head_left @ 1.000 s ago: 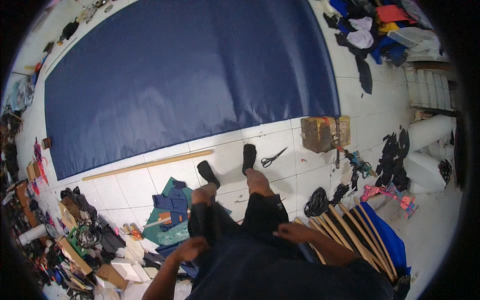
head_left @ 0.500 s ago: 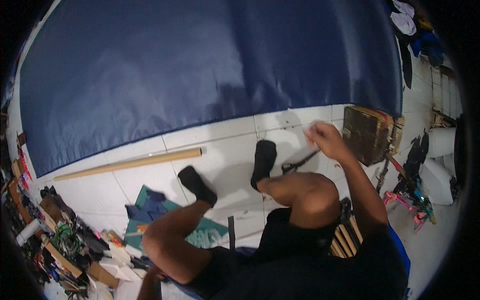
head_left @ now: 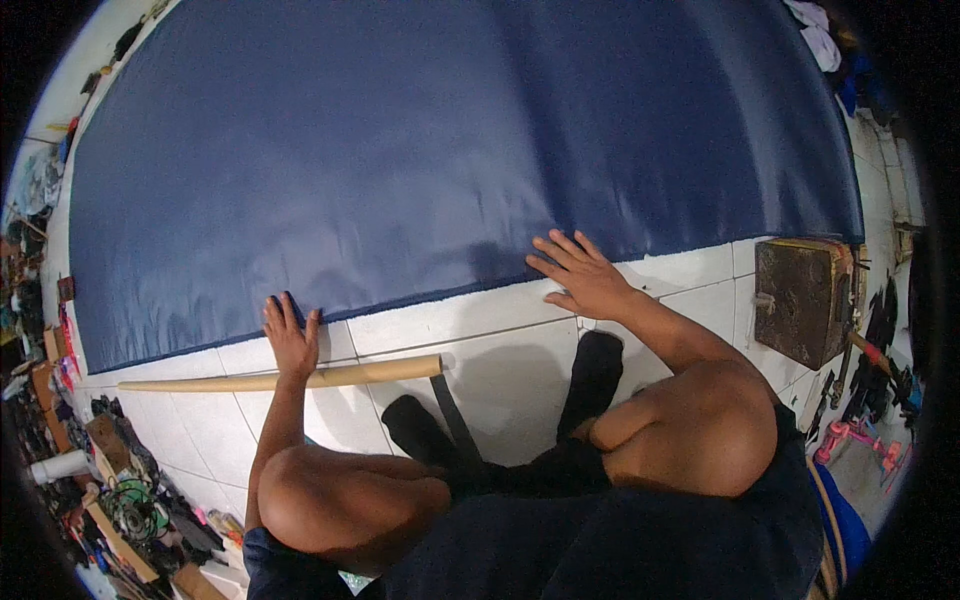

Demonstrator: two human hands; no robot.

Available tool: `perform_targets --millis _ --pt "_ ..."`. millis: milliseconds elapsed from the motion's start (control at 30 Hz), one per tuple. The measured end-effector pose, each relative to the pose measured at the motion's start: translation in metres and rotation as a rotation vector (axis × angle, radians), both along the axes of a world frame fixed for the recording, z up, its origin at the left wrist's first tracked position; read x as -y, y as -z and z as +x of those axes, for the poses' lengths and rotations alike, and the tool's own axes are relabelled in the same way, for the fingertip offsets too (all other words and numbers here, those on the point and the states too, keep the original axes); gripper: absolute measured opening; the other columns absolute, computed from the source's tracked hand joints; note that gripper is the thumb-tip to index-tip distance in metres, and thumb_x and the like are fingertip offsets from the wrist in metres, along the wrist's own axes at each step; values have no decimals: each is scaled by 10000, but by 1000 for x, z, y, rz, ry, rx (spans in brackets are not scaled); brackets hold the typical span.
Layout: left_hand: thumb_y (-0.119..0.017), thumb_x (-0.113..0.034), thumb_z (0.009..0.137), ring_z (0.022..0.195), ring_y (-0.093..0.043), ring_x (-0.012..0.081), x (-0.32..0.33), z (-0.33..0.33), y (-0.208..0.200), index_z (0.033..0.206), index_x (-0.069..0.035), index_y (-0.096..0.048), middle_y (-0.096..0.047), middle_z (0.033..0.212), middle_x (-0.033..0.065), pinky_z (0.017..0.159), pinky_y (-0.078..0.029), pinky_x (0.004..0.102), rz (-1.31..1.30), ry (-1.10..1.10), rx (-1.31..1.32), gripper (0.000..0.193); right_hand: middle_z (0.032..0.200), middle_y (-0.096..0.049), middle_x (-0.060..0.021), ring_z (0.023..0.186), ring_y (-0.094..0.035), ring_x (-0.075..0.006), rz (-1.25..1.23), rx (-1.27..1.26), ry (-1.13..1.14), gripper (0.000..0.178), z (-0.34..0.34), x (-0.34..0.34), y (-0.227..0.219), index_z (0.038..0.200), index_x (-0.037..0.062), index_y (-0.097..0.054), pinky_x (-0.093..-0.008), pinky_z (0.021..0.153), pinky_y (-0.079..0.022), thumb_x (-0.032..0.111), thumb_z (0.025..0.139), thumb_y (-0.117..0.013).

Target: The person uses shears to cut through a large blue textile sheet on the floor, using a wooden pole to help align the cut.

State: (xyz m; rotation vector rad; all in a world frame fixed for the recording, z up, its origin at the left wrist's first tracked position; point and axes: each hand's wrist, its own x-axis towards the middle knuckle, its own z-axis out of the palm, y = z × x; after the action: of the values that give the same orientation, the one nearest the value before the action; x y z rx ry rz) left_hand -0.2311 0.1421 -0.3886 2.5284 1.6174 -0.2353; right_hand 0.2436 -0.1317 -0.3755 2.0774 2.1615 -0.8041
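Note:
A broad sheet of shiny dark blue material (head_left: 400,150) lies spread across the tiled floor in front of me. My left hand (head_left: 290,340) is at the sheet's near edge, fingertips on the material and thumb apart. Further right, my right hand (head_left: 585,278) lies over the same edge with its fingers spread, the palm partly above the white tiles. Neither hand grips anything. A long tan cardboard tube (head_left: 380,372) rests on the floor just nearer than the sheet; my left wrist crosses over it.
A worn dark box-like block (head_left: 800,300) stands at the sheet's near right corner. Clutter with a coiled green cord (head_left: 135,505) fills the left side. Pink plastic pieces (head_left: 850,445) lie at the right. My feet in black socks (head_left: 592,370) are close behind the edge.
My left hand has come up from beside my left knee onto the sheet's edge. My right hand has moved left from near the block and opened flat. My body has crouched closer.

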Motion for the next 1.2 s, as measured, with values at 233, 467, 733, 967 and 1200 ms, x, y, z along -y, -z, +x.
perform_targets --millis 233,467,733,967,1200 --pt "-480 -582 955 1495 -27 455 3 11 23 1557 -9 -164 -50 1606 300 1193 -37 574 -94 -54 75 889 1572 -324 -129 1458 -292 -315 110 64 63 682 28 34 -9 1494 129 -391 -502 1188 -214 373 911 -648" --pt "-666 -439 886 1252 -463 430 -3 -44 -20 1393 6 -463 -471 1343 274 1058 -380 495 384 -609 447 704 1055 -707 -133 1006 -646 -286 142 -12 13 450 33 -43 -99 1015 51 -723 -440 949 -422 474 872 -674" --pt "-745 -332 788 1058 -597 393 17 -120 24 1221 104 -527 -574 1188 275 933 -477 463 163 -1390 616 652 1101 -694 -147 1049 -644 -328 -56 -53 -506 562 -78 -151 -133 1199 99 -663 -474 977 -442 577 911 -589" --pt "-720 -320 850 936 -622 317 -4 -59 9 1108 103 -563 -628 1028 224 866 -484 396 477 -1176 1143 520 1056 -580 -170 969 -615 -347 65 -91 -169 683 -252 -124 -63 1500 184 -371 -483 809 -532 486 927 -590" --pt "-475 -497 986 1365 -344 448 -79 -43 -9 1435 23 -413 -382 1448 310 1132 -255 516 476 -701 470 690 1000 -542 -139 899 -576 -290 260 33 -73 562 -179 -212 -57 1484 244 -423 -425 777 -536 434 969 -545"
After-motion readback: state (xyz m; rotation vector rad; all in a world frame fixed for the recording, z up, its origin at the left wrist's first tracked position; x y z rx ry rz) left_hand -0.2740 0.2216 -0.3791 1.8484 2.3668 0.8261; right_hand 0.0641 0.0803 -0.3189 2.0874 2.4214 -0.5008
